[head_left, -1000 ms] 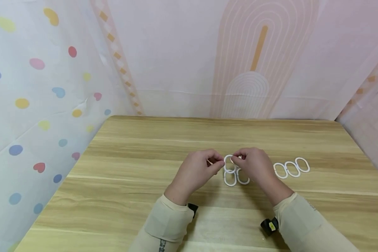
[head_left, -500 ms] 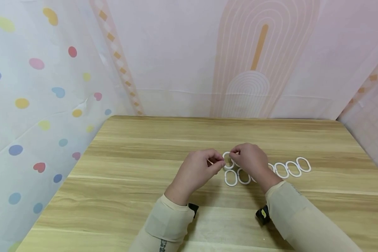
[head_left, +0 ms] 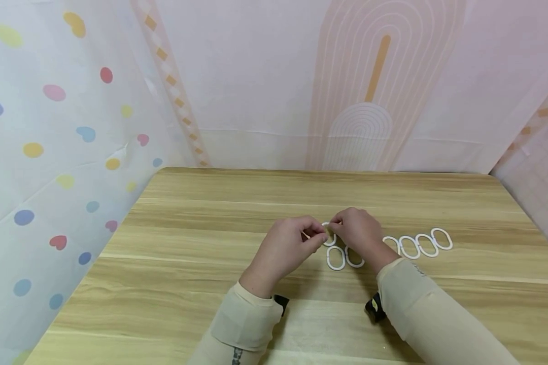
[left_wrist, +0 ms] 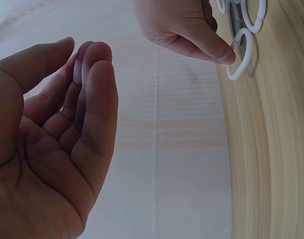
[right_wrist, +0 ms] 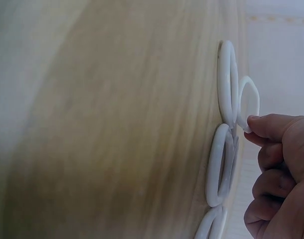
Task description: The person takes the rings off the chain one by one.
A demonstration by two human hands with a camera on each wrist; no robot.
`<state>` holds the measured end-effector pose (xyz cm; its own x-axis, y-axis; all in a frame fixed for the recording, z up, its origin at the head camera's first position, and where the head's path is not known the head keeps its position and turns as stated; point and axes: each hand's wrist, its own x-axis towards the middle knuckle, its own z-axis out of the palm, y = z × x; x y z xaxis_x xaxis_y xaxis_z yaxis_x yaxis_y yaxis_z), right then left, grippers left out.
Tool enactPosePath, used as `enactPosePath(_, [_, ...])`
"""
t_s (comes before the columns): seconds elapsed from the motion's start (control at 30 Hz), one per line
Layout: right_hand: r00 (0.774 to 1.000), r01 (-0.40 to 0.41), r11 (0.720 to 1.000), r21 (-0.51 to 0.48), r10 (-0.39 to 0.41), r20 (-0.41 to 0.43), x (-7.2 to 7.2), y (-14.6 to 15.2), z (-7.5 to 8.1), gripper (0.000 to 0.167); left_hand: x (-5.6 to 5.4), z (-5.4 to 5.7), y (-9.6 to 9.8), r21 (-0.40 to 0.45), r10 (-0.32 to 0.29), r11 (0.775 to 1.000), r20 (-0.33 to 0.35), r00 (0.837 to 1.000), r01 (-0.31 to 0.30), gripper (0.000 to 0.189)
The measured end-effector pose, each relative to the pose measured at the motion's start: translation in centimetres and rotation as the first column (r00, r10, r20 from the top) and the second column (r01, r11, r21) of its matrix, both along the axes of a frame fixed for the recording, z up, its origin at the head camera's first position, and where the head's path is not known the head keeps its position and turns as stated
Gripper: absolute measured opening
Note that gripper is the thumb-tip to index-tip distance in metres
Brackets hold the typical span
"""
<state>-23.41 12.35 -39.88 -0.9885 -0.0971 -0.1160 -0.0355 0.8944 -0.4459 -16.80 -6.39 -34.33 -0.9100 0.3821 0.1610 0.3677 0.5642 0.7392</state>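
My right hand [head_left: 358, 233] pinches a white oval ring [left_wrist: 248, 52] between thumb and fingertips, over the table just behind other rings like it. In the right wrist view, the held ring stands beside a white ring [right_wrist: 220, 79] at the end of a row, and another ring [right_wrist: 211, 164] follows it. My left hand [head_left: 285, 241] hovers left of the held ring, fingers loosely bent. In the left wrist view its thumb and fingers are apart with nothing between them. Part of the row is hidden behind my right hand and wrist.
The rings lie on a wood-grain table [head_left: 187, 284], several of them to the right of my right wrist, ending with a far-right ring [head_left: 450, 243]. A patterned cloth [head_left: 255, 101] hangs behind the table. Dark wrist devices sit under both sleeves.
My right hand has moved left, and the ring in its fingers has shifted slightly left, away from the front row. More of the right-hand rings show now. My left hand has stayed in place.
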Motion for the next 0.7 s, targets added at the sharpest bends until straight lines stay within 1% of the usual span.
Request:
enactPosePath(0.13, [1.0,-0.007,1.0,0.01,0.007,0.003,-0.11,-0.16,-0.14,0.016,-0.01,0.07,-0.01,-0.007,0.0,1.0,0.002,1.0,0.0,0.006])
enactPosePath(0.33, [1.0,0.003,1.0,0.01,-0.003,0.014,-0.15,-0.23,-0.37,0.015,0.0,0.16,0.01,-0.016,0.0,1.0,-0.004,1.0,0.0,0.006])
enactPosePath(0.5, [1.0,0.008,1.0,0.013,-0.008,0.007,-0.09,-0.27,-0.51,0.014,-0.04,0.2,0.01,-0.025,-0.002,1.0,-0.008,1.0,0.002,0.007])
enactPosePath(0.7, [1.0,0.024,1.0,0.002,-0.024,0.02,0.2,-0.29,-0.3,0.015,-0.08,0.3,-0.06,-0.032,-0.003,0.999,-0.002,1.0,0.003,0.007])
